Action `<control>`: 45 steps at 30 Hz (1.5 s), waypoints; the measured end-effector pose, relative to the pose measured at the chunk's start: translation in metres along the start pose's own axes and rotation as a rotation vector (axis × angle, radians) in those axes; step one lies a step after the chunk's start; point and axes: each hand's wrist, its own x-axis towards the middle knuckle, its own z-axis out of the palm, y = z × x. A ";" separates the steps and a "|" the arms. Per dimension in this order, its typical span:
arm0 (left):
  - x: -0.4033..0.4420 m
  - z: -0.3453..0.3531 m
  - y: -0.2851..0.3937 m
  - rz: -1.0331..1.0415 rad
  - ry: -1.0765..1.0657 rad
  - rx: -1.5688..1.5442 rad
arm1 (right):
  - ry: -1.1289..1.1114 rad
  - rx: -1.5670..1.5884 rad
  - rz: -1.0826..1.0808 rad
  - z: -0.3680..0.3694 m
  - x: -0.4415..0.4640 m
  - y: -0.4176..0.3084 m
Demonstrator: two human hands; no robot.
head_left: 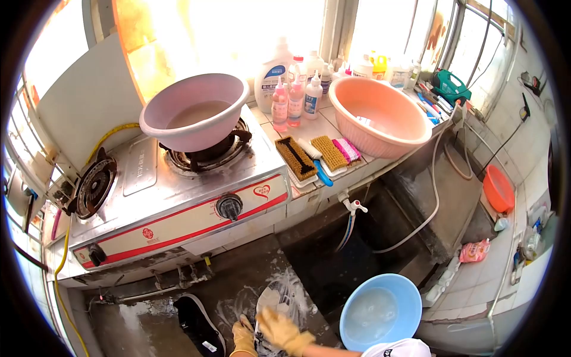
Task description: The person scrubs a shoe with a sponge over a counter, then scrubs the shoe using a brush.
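A pale pink basin stands on the right burner of the gas stove, a yellow hose hangs at the stove's left, and to the stove's right come two pink bottles, a large peach basin, a white tap set lower and, well apart from the stove, an orange bowl.

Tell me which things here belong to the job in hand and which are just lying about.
Seemingly in use:
- gloved left hand
- gloved right hand
- pale, sudsy item at the hands
- blue basin of cloudy water, probably

Apparently lying about:
- gas stove
- pink basin
- large orange basin
- brushes
- bottles
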 end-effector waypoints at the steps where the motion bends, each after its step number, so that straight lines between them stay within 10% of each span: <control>1: -0.001 -0.004 0.004 -0.058 -0.079 -0.029 | -0.187 0.070 0.087 0.016 -0.022 0.004; 9: 0.003 0.000 -0.008 0.134 0.036 0.036 | -0.057 0.021 0.483 -0.036 0.102 0.032; 11: 0.006 0.010 -0.014 0.059 0.089 0.091 | -0.360 -0.042 0.434 -0.035 0.048 -0.012; 13: -0.003 -0.006 0.006 0.098 -0.017 0.031 | -0.017 0.046 -0.025 0.057 -0.018 0.032; 15: -0.006 -0.007 0.008 0.121 0.023 0.027 | -0.532 -0.179 0.051 0.004 0.036 0.028; 16: -0.005 -0.007 0.007 0.083 -0.025 0.010 | -0.161 -0.161 -0.306 -0.009 0.057 0.050; 19: 0.004 0.000 -0.007 0.009 -0.041 0.099 | -0.004 -0.041 0.222 -0.017 0.126 0.052; 21: 0.009 0.003 -0.013 -0.052 -0.077 0.088 | 0.123 0.003 -0.091 0.005 0.094 0.039; 24: 0.034 0.035 -0.068 0.035 -0.066 -0.416 | -0.436 -0.077 0.058 0.000 0.014 -0.011; 31: 0.002 -0.002 0.001 -0.024 -0.045 0.027 | 0.000 -0.024 0.185 -0.009 0.126 0.056; 36: 0.025 0.022 -0.039 -0.042 -0.070 -0.206 | -0.516 -0.095 -0.051 0.009 0.016 0.000; 41: 0.007 0.003 -0.012 -0.034 -0.036 -0.009 | 0.062 -0.183 0.193 -0.015 0.115 0.093; 45: 0.007 0.002 -0.007 -0.046 -0.056 -0.015 | -0.173 -0.050 0.279 -0.012 0.004 0.006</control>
